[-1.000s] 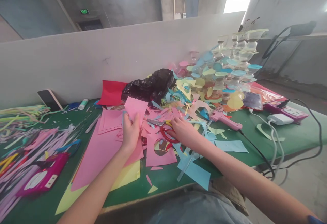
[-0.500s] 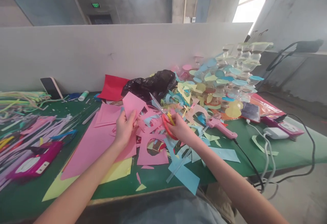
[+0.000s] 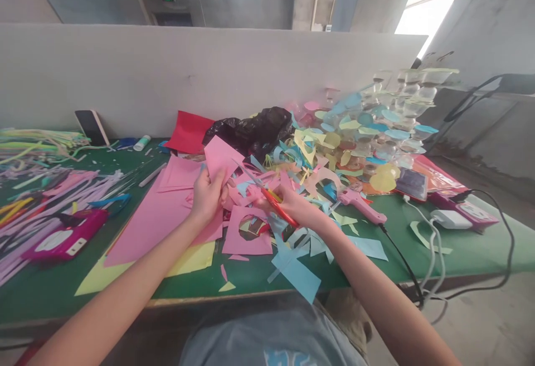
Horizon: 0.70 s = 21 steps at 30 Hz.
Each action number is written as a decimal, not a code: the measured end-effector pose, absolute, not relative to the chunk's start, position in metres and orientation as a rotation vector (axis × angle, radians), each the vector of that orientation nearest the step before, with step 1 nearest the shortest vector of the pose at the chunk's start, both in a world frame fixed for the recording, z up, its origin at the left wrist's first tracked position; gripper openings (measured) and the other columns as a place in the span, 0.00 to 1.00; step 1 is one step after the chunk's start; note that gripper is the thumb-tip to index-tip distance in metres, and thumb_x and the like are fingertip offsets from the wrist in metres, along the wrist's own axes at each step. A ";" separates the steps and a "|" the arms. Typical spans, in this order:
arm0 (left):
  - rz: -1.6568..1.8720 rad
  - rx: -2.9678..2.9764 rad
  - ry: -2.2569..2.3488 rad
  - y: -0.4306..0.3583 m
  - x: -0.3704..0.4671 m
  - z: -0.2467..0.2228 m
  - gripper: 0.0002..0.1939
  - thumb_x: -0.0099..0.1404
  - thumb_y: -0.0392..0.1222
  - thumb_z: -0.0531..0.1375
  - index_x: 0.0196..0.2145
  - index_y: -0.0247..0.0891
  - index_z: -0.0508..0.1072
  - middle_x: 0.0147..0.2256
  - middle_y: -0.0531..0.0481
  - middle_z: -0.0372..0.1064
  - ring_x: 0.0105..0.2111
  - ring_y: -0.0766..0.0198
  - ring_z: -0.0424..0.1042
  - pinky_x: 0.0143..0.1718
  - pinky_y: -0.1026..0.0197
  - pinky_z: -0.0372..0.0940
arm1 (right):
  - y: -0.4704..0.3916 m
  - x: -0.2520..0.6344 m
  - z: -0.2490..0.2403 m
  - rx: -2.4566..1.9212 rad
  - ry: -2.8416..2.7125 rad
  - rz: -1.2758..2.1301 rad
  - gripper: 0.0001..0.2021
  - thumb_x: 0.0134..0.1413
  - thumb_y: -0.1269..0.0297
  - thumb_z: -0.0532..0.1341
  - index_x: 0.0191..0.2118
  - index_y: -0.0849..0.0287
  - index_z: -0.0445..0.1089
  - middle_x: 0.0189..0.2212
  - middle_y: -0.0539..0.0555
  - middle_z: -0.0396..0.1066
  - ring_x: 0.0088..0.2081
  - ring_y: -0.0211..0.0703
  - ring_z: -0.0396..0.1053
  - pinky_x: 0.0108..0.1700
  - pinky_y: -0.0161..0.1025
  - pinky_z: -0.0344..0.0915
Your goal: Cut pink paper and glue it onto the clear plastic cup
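On the left, flat on the green counter [image 3: 476, 249], the pink sheets [image 3: 146, 229]; thin and light by the look of them, likely to slide over one another, best lifted by an edge; next along, the left hand [image 3: 207, 196], its grip pinching a pink paper piece [image 3: 221, 157] up in front of the black bag [image 3: 271, 126]; this one should weigh almost nothing, a little stiff but easy to crease or tear, so a light pinch low down, thumb across the face, seems the sound hold; now rightward to the scissors [image 3: 278, 207], the right hand [image 3: 296, 207] wrapping its grip around the handles; rigid, surely the heavier item here, safest by those handles and well off the blades; and the looks, left to right again: the paper is plain, matte, straight-edged, tilted upright with a corner on top; the scissors show slim metallic blades aimed up and left at the paper's right side, red and yellow behind them; whether blade meets paper, I cannot tell!
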<state>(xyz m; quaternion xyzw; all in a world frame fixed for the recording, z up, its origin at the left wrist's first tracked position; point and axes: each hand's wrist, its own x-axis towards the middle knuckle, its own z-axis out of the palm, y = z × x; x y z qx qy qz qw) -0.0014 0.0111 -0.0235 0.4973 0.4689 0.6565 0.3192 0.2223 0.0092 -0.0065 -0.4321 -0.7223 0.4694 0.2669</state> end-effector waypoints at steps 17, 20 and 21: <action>1.547 1.356 1.218 0.004 0.009 -0.013 0.20 0.65 0.55 0.59 0.23 0.37 0.67 0.11 0.59 0.51 0.11 0.73 0.49 0.13 0.68 0.45 | 0.006 0.228 0.002 -1.193 -2.023 1.387 0.24 0.49 0.40 0.64 0.36 0.57 0.62 0.28 0.47 0.64 0.26 0.35 0.58 0.27 0.35 0.54; 1.565 1.320 1.208 0.004 0.009 -0.011 0.19 0.63 0.53 0.62 0.24 0.38 0.64 0.13 0.60 0.54 0.12 0.75 0.49 0.15 0.69 0.44 | 0.007 0.230 0.001 -1.176 -2.027 1.374 0.24 0.50 0.39 0.63 0.35 0.57 0.61 0.28 0.47 0.63 0.27 0.35 0.58 0.28 0.35 0.55; 1.567 1.324 1.201 0.004 0.010 -0.010 0.19 0.62 0.53 0.62 0.25 0.38 0.63 0.14 0.60 0.54 0.13 0.75 0.49 0.15 0.69 0.44 | 0.007 0.230 0.000 -1.168 -2.031 1.368 0.24 0.50 0.39 0.63 0.34 0.56 0.61 0.28 0.47 0.63 0.27 0.35 0.58 0.28 0.35 0.55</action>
